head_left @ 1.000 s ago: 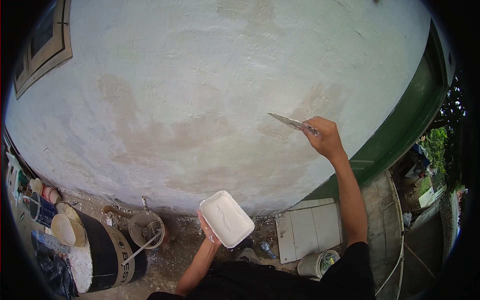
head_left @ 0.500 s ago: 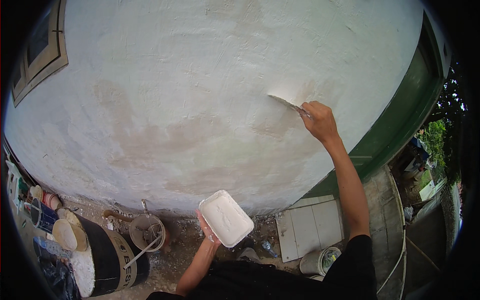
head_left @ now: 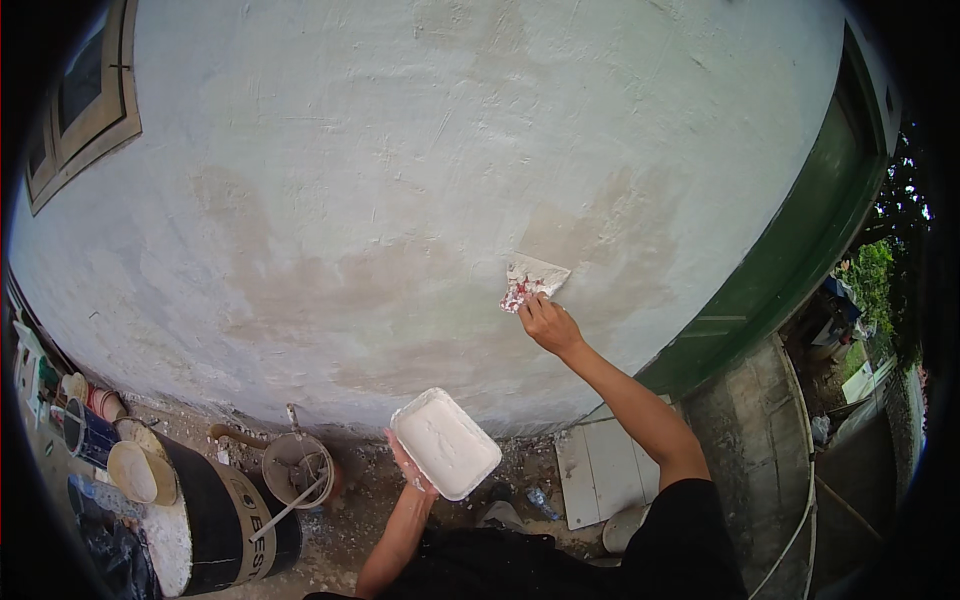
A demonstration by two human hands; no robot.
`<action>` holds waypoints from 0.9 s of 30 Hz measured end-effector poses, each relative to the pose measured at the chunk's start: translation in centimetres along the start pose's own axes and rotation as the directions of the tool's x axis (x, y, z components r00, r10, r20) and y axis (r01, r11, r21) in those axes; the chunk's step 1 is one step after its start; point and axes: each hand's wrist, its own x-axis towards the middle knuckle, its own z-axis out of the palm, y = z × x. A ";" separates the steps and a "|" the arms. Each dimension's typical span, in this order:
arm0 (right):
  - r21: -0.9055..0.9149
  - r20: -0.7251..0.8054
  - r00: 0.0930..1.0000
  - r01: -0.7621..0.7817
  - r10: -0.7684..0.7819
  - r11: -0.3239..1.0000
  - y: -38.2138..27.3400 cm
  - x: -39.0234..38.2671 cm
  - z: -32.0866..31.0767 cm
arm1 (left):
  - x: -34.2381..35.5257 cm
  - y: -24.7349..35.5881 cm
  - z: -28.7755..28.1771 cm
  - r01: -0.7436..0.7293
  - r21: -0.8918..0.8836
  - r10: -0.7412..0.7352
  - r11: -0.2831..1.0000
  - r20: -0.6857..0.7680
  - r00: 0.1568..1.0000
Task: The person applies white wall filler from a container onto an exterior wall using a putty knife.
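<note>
My left hand [head_left: 411, 464] holds a white rectangular tub [head_left: 446, 444] of smooth white putty from its left side, low in front of me. In my right hand [head_left: 550, 324] is a putty knife [head_left: 534, 281], its broad blade smeared with white and its handle red under white crust. The blade is up near the wall [head_left: 400, 180]; whether it touches, I cannot tell. White coating covers the wall unevenly, with brownish-grey damp-looking patches around the knife and to its left.
A black drum [head_left: 215, 520] stands at the lower left, with a beige bowl [head_left: 140, 472] on top. A bucket [head_left: 297, 466] with a stick in it stands by the wall's foot. Pale tiles [head_left: 604, 470] lie before the green door [head_left: 760, 290]. A wooden window [head_left: 85, 110] is at upper left.
My right hand has moved down and left along the wall, and the putty knife has turned from edge-on to show its broad face. The tub has barely shifted.
</note>
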 end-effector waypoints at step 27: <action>0.252 -0.131 0.939 -0.279 0.319 0.926 12.9 5.6 -11.4 | -0.9 -0.8 -0.1 0.008 -0.001 -0.008 1.000 0.000 1.000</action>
